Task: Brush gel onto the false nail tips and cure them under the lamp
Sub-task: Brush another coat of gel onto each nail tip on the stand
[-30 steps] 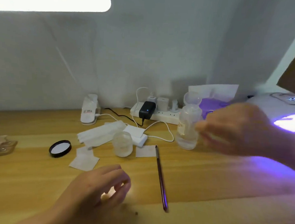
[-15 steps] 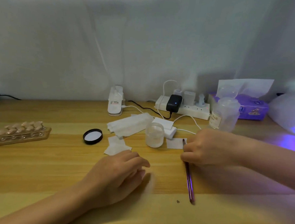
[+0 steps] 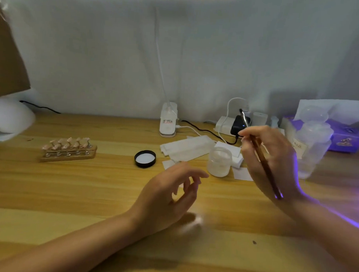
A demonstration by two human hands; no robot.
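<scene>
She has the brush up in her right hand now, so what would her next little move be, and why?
Probably dipping the brush into the open frosted jar. The right hand holds it raised just beside that jar, whose black lid lies off on the table. The nail tips on their wooden stand sit far left, untouched, and the left hand is empty.

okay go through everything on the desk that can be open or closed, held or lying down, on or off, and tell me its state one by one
Brush: held in the right hand, lifted off the desk, tip up.
Left hand: empty, fingers loosely curled.
Jar: open, no lid on.
Lid: lying on the desk, inside up.
Nail tips: mounted on their stand, untouched.
Bottle: upright, capped.
Adapter: plugged in, light on.
</scene>
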